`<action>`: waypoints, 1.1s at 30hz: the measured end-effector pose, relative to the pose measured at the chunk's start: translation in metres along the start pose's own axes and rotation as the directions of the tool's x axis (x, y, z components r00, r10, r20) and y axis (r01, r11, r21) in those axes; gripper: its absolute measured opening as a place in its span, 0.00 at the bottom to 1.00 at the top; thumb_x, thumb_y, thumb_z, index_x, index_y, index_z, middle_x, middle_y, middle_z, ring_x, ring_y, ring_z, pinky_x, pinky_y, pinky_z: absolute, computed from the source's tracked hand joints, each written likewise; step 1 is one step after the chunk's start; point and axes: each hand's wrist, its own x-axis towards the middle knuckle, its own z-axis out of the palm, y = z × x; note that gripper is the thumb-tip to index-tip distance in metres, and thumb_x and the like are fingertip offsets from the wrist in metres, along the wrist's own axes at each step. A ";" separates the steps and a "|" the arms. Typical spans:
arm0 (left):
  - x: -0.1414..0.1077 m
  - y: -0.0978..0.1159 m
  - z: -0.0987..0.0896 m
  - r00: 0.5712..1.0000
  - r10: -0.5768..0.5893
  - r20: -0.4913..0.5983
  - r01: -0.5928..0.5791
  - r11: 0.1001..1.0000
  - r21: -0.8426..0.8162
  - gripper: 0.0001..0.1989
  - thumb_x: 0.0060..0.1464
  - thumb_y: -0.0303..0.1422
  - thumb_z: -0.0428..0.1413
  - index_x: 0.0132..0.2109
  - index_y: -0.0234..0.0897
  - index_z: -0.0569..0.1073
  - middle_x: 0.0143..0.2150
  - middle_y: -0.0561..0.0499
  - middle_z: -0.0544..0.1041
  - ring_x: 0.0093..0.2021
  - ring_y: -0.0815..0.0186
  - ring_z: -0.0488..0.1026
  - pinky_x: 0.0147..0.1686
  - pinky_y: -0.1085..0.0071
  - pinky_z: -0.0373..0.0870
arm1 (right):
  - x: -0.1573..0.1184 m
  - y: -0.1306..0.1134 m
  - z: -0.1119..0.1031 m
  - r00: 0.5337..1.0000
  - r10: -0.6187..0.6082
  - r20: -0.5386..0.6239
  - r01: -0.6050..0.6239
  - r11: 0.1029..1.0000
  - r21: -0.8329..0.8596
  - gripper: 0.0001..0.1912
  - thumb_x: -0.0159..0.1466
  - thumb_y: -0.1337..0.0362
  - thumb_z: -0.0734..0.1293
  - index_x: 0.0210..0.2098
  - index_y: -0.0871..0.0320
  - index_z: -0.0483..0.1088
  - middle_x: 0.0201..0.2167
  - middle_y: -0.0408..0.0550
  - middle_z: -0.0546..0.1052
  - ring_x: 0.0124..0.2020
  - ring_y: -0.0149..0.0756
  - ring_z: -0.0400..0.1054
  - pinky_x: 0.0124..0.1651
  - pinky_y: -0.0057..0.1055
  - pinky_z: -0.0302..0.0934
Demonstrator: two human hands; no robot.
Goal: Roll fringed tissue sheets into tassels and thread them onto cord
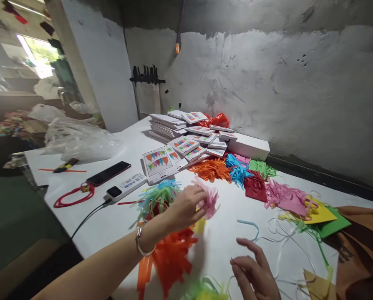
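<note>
My left hand [189, 205], with a silver bangle at the wrist, is closed on a pink fringed paper tassel [210, 201] above the white table. Under that forearm lies an orange fringed paper tassel [174, 260], beside a blue and green tassel bunch [160, 195]. My right hand [255, 273] is at the front edge of the view, its fingers bent and apart, and I make out nothing held in it. A blue paper strip [249, 225] lies just beyond it. Yellow-green fringe [207, 290] shows, blurred, at the bottom.
Behind are stacked printed cards [183, 146], a white box [249, 146] and a row of coloured tassels [255, 183]. At left lie a phone [109, 173], a power strip [128, 186], a cutter [66, 165] and plastic bags [80, 137]. White string [280, 246] lies loose at right.
</note>
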 end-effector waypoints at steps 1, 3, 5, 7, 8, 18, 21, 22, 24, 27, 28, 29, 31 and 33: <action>-0.005 0.011 0.005 0.998 0.054 0.039 -0.053 0.998 -0.025 0.04 0.57 0.26 0.54 0.36 0.37 0.73 0.39 0.47 0.78 0.42 0.60 0.72 0.46 0.64 0.65 | 0.006 -0.010 -0.002 1.000 -0.011 0.022 0.012 1.000 -0.016 0.13 0.62 0.53 0.71 0.28 0.55 0.78 0.51 0.55 0.75 0.20 0.24 0.63 0.26 0.28 0.61; -0.013 0.029 0.010 0.982 0.148 0.119 -0.138 0.986 -0.088 0.04 0.58 0.26 0.54 0.36 0.38 0.72 0.37 0.47 0.78 0.40 0.61 0.72 0.48 0.64 0.64 | 0.019 -0.027 -0.005 0.995 -0.012 0.099 0.013 1.000 -0.007 0.11 0.64 0.55 0.69 0.31 0.54 0.79 0.55 0.55 0.74 0.25 0.27 0.67 0.29 0.28 0.64; -0.021 0.039 0.010 0.960 0.182 0.213 -0.144 0.973 -0.178 0.04 0.59 0.27 0.54 0.36 0.38 0.72 0.38 0.47 0.77 0.41 0.61 0.72 0.49 0.64 0.64 | 0.030 -0.035 -0.009 0.976 -0.010 0.219 0.002 0.999 0.037 0.10 0.66 0.57 0.68 0.34 0.54 0.79 0.49 0.54 0.76 0.29 0.31 0.69 0.29 0.27 0.64; -0.027 0.040 0.006 0.960 0.085 0.267 -0.020 0.971 -0.239 0.04 0.59 0.28 0.54 0.41 0.39 0.73 0.42 0.47 0.78 0.44 0.60 0.72 0.49 0.64 0.66 | 0.035 -0.036 -0.013 0.961 0.002 0.278 -0.023 0.997 0.070 0.10 0.66 0.57 0.67 0.36 0.54 0.79 0.40 0.52 0.78 0.29 0.32 0.69 0.27 0.26 0.64; -0.030 0.039 0.003 0.967 -0.006 0.253 0.070 0.967 -0.245 0.06 0.59 0.28 0.54 0.44 0.39 0.73 0.45 0.46 0.78 0.47 0.58 0.72 0.50 0.63 0.66 | 0.036 -0.034 -0.014 0.965 0.018 0.260 -0.039 0.996 0.075 0.10 0.67 0.57 0.67 0.35 0.55 0.79 0.38 0.51 0.78 0.27 0.31 0.68 0.26 0.25 0.63; -0.060 0.083 0.045 0.900 -0.386 0.202 0.318 0.266 -0.910 0.15 0.62 0.41 0.59 0.52 0.40 0.69 0.42 0.47 0.79 0.43 0.62 0.76 0.43 0.67 0.72 | 0.010 -0.036 0.008 0.979 0.198 0.055 -0.205 0.957 0.207 0.12 0.65 0.53 0.68 0.36 0.56 0.77 0.44 0.51 0.76 0.24 0.26 0.66 0.24 0.24 0.63; -0.062 0.085 0.052 0.855 -0.379 0.353 0.322 -0.146 -0.935 0.18 0.57 0.42 0.64 0.46 0.38 0.66 0.32 0.51 0.79 0.30 0.68 0.74 0.31 0.74 0.69 | 0.005 -0.040 0.003 0.958 0.285 -0.039 -0.279 0.954 0.111 0.15 0.65 0.50 0.68 0.38 0.56 0.77 0.29 0.45 0.76 0.21 0.27 0.63 0.24 0.24 0.60; -0.062 0.084 0.052 0.848 -0.356 0.394 0.329 -0.230 -0.916 0.19 0.56 0.42 0.65 0.45 0.38 0.66 0.31 0.51 0.79 0.27 0.70 0.73 0.28 0.76 0.67 | 0.003 -0.041 0.001 0.957 0.286 -0.039 -0.283 0.957 0.064 0.16 0.65 0.49 0.68 0.38 0.56 0.77 0.24 0.42 0.73 0.20 0.28 0.62 0.24 0.25 0.60; -0.063 0.083 0.049 0.829 -0.344 0.441 0.336 -0.324 -0.885 0.19 0.55 0.41 0.66 0.44 0.37 0.66 0.30 0.51 0.79 0.24 0.73 0.71 0.25 0.79 0.63 | 0.000 -0.043 -0.002 0.970 0.244 -0.002 -0.244 0.969 -0.023 0.17 0.64 0.49 0.67 0.36 0.56 0.78 0.19 0.41 0.69 0.20 0.30 0.63 0.26 0.25 0.60; -0.065 0.084 0.048 0.814 -0.349 0.465 0.345 -0.352 -0.870 0.19 0.54 0.41 0.67 0.42 0.36 0.68 0.30 0.51 0.78 0.24 0.74 0.71 0.25 0.79 0.63 | -0.004 -0.044 -0.002 0.980 0.190 0.056 -0.185 0.980 -0.077 0.17 0.65 0.49 0.66 0.33 0.55 0.79 0.18 0.42 0.70 0.20 0.31 0.63 0.26 0.26 0.59; -0.067 0.084 0.049 0.814 -0.348 0.466 0.350 -0.347 -0.870 0.19 0.53 0.41 0.68 0.42 0.36 0.68 0.30 0.51 0.78 0.24 0.74 0.70 0.25 0.79 0.63 | -0.005 -0.044 -0.002 0.980 0.184 0.073 -0.178 0.981 -0.082 0.17 0.65 0.49 0.66 0.32 0.55 0.78 0.18 0.42 0.70 0.20 0.31 0.63 0.26 0.26 0.58; -0.068 0.085 0.051 0.816 -0.346 0.463 0.353 -0.336 -0.873 0.19 0.53 0.41 0.68 0.42 0.36 0.69 0.30 0.51 0.78 0.24 0.74 0.70 0.25 0.79 0.62 | -0.005 -0.044 -0.001 0.980 0.178 0.089 -0.171 0.982 -0.086 0.18 0.65 0.49 0.65 0.32 0.55 0.78 0.19 0.43 0.72 0.21 0.31 0.64 0.26 0.26 0.58; -0.070 0.085 0.053 0.829 -0.342 0.443 0.351 -0.299 -0.887 0.18 0.54 0.40 0.67 0.42 0.35 0.70 0.31 0.51 0.79 0.25 0.74 0.69 0.26 0.79 0.62 | -0.005 -0.044 -0.002 0.980 0.168 0.109 -0.158 0.982 -0.099 0.18 0.66 0.50 0.65 0.30 0.55 0.77 0.21 0.43 0.73 0.22 0.31 0.65 0.26 0.25 0.57; -0.072 0.083 0.054 0.844 -0.335 0.418 0.345 -0.256 -0.903 0.16 0.56 0.39 0.66 0.43 0.35 0.71 0.32 0.50 0.79 0.27 0.74 0.69 0.27 0.78 0.62 | -0.005 -0.043 -0.003 0.979 0.170 0.115 -0.156 0.980 -0.121 0.18 0.66 0.50 0.64 0.30 0.55 0.77 0.22 0.43 0.74 0.22 0.31 0.65 0.26 0.26 0.56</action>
